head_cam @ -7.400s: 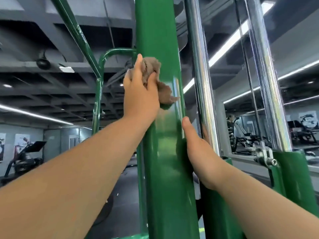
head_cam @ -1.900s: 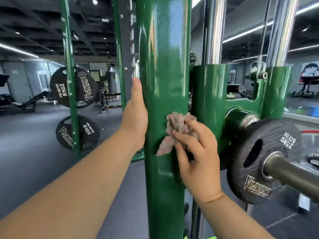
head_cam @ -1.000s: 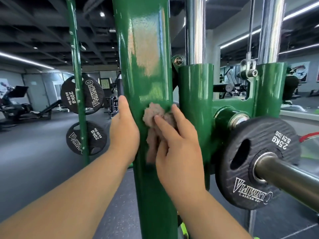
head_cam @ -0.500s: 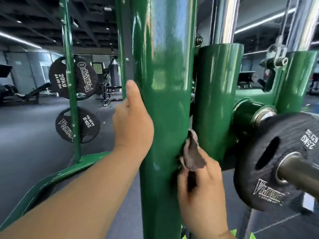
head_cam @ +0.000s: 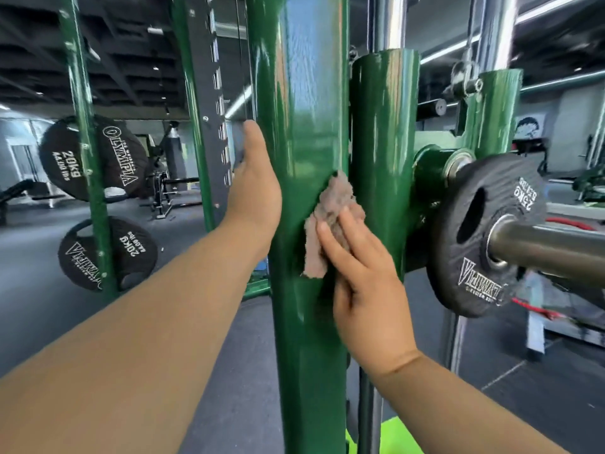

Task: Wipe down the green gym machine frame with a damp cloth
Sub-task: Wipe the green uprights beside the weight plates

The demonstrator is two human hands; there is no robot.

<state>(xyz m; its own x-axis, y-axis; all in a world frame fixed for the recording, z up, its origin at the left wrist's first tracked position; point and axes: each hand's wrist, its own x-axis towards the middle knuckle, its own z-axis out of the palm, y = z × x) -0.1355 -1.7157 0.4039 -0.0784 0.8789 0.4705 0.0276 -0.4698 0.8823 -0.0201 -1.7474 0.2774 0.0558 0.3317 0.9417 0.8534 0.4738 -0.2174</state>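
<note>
Right hand [head_cam: 370, 290], centre frame: straight fingers press brown cloth [head_cam: 330, 221] against right face of green upright [head_cam: 301, 126]; cloth's frayed lower end hangs free. Left hand [head_cam: 255, 188], just left of centre: set against upright's left side, thumb up, fingers hidden behind, grip cannot be told. Green sleeve [head_cam: 384, 126] just right of cloth. Black weight plate [head_cam: 484, 273] on steel bar [head_cam: 550, 247], right edge.

Narrow gap between post [head_cam: 301, 126] and sleeve [head_cam: 384, 126]
</note>
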